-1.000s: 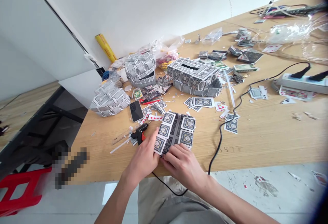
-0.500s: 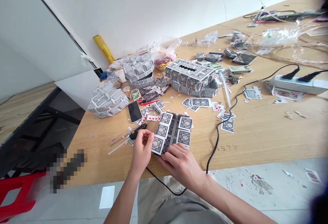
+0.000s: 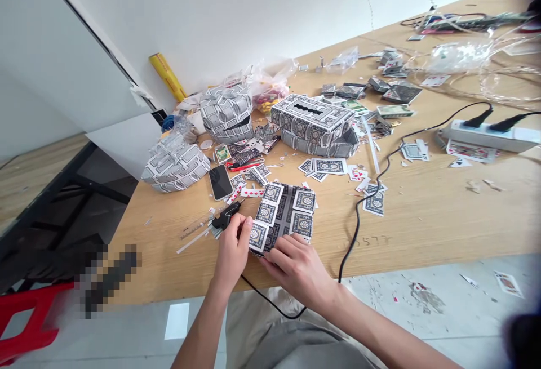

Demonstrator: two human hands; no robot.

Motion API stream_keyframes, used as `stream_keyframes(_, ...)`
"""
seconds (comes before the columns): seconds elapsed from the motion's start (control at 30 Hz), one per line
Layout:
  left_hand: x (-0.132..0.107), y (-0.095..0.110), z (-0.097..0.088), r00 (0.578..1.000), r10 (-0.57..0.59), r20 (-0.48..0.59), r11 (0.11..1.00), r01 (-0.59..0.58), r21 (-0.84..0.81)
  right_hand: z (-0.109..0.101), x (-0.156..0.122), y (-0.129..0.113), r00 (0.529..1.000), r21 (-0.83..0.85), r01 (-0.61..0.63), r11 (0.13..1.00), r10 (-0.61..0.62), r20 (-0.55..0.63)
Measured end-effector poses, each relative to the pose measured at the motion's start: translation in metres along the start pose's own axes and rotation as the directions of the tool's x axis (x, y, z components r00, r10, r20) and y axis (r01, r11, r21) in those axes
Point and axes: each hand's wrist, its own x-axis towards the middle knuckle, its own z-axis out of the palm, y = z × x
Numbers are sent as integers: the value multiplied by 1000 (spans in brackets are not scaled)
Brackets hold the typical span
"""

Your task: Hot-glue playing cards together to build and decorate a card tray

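Note:
A flat panel made of patterned playing cards (image 3: pixel 285 216) lies near the front edge of the wooden table (image 3: pixel 422 217). My left hand (image 3: pixel 233 249) pinches the panel's near left corner, fingers closed on the card edge. My right hand (image 3: pixel 296 267) presses on the panel's near edge, fingers curled over it. A black and orange glue gun (image 3: pixel 224 219) lies just left of the panel, touching my left hand's knuckles; its black cord (image 3: pixel 359 217) runs off the table edge.
Behind stand card-covered boxes (image 3: pixel 315 124), two rounded card shapes (image 3: pixel 175 163), a phone (image 3: pixel 220 182), loose cards (image 3: pixel 374 203), scraps and plastic bags. A power strip (image 3: pixel 490 135) sits at the right. A red stool (image 3: pixel 25 324) stands on the floor at the left.
My left hand lifted from lying flat on the panel's corner and now pinches that corner. The right hand stays on the near edge. The view shifted slightly.

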Motion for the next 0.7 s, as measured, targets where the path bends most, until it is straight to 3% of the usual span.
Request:
stream_keyframes(0.3,0,10,-4,998,41,51,992,-47,115,0,0,-1,1000,-4,-1,1000,1,-5)
stream_keyframes(0.7,5,6,-7,992,51,116,986,-68,154,1,0,0,1000,-6,1,1000,-1,-14)
